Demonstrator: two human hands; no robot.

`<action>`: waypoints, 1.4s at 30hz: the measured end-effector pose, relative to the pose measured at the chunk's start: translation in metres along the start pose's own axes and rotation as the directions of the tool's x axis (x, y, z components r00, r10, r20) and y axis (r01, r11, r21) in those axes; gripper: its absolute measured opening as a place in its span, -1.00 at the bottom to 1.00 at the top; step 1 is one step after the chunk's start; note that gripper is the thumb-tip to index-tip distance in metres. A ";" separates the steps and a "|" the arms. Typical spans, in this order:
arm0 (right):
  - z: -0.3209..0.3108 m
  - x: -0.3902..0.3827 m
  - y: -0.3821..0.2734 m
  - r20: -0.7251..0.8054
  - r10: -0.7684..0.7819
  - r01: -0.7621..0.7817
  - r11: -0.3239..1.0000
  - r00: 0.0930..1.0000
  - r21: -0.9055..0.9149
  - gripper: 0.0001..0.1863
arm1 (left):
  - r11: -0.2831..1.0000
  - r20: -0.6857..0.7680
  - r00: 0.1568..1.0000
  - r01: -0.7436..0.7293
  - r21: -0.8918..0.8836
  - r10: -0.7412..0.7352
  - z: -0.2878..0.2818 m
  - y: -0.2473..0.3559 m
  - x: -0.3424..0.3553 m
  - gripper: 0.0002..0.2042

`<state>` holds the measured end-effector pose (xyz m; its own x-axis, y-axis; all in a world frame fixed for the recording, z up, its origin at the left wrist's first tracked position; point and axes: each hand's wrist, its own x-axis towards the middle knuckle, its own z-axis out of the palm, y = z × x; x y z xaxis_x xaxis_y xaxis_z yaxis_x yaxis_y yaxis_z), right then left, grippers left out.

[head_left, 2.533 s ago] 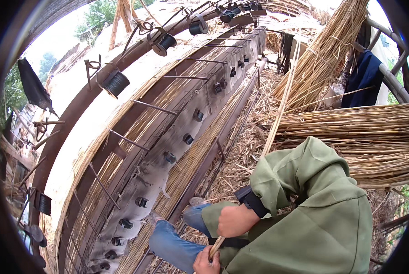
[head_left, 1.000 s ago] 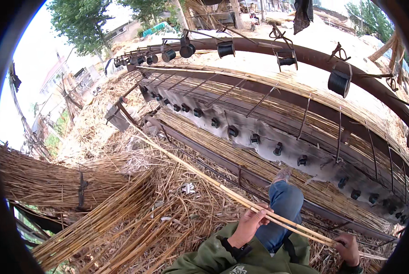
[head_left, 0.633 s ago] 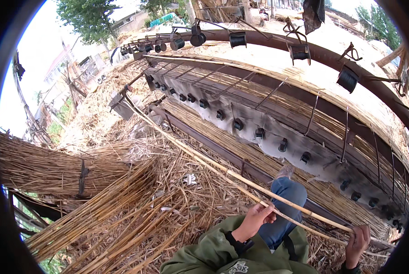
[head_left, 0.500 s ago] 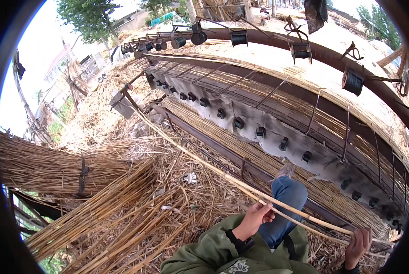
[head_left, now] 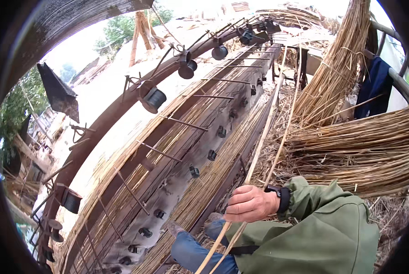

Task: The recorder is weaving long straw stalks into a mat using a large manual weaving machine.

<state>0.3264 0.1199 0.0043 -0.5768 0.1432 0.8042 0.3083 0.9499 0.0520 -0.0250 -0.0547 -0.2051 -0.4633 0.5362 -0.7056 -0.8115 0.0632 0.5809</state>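
Head view: your right hand (head_left: 250, 204) is curled shut around two long reeds (head_left: 269, 132), fingers wrapped over the stalks and knuckles turned toward the loom (head_left: 186, 150). The reeds run from the lower edge, by your knee (head_left: 190, 249), up through the fist and on toward the top right, thinning near the far end of the loom. They lie side by side, close together at the fist and a little apart above it. A dark watch (head_left: 283, 197) sits on that wrist, just right of the fist, and a green sleeve (head_left: 323, 223) covers the arm behind it.

Your left hand does not show here — I cannot tell what its fingers do.

The loom is the long wooden frame left of the reeds, running from bottom left to top centre. Woven reed matting lies along it, crossed by thin rods, with a row of small dark pegs (head_left: 194, 171) down its pale middle strip. A curved beam (head_left: 122, 105) arcs along the loom's far side, and dark spools (head_left: 154, 99) hang from it.

Right of the reeds, a thick bundle (head_left: 369, 146) lies on its side, cut ends to the right. Above it another sheaf (head_left: 337, 64) leans upright — a dark blue cloth (head_left: 373, 86) hangs just beside it. Loose straw covers the ground between bundle and loom.
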 end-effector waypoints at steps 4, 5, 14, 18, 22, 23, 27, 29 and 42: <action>-0.020 -0.028 -0.014 -0.052 0.067 -0.069 0.997 0.996 -0.044 -0.85 | 0.992 0.065 0.997 0.032 0.120 -0.040 0.018 -0.014 0.003 -0.79; -0.022 -0.031 -0.016 -0.053 0.071 -0.074 0.996 0.996 -0.042 -0.86 | 0.991 0.066 0.997 0.033 0.128 -0.042 0.018 -0.016 0.004 -0.79; -0.013 -0.009 -0.009 -0.031 0.067 -0.067 0.998 0.997 0.010 -0.81 | 0.994 0.068 0.996 -0.056 -0.095 0.063 -0.083 0.004 0.009 -0.82; -0.031 -0.034 -0.029 -0.038 0.252 -0.255 0.956 0.967 -0.142 -0.88 | 0.978 0.123 0.970 -0.206 -0.040 0.210 -0.060 -0.028 -0.015 -0.73; -0.047 -0.112 -0.011 0.029 0.323 -0.305 0.917 0.946 -0.258 -0.87 | 0.981 -0.066 0.984 -0.170 -0.094 0.164 -0.021 -0.016 -0.039 -0.92; -0.041 -0.046 -0.029 -0.061 0.216 -0.224 0.951 0.974 -0.211 -0.93 | 0.982 -0.082 0.986 -0.157 -0.109 0.148 -0.012 -0.016 -0.050 -0.92; -0.032 -0.051 -0.026 -0.056 0.223 -0.230 0.960 0.973 -0.157 -0.94 | 0.970 -0.122 0.978 -0.189 -0.156 0.171 -0.026 -0.032 -0.050 -0.93; -0.030 -0.049 -0.023 -0.042 0.216 -0.220 0.962 0.975 -0.159 -0.94 | 0.975 -0.128 0.977 -0.184 -0.122 0.168 -0.022 -0.033 -0.045 -0.93; -0.004 -0.035 -0.010 -0.024 0.234 -0.235 0.959 0.972 -0.157 -0.92 | 0.983 -0.149 0.972 -0.180 0.022 0.182 -0.001 -0.038 -0.031 -0.91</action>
<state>0.3464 0.1040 -0.0225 -0.4700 0.3545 0.8084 0.5502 0.8338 -0.0457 0.0198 -0.0744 -0.2053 -0.6508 0.4074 -0.6407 -0.7065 -0.0159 0.7075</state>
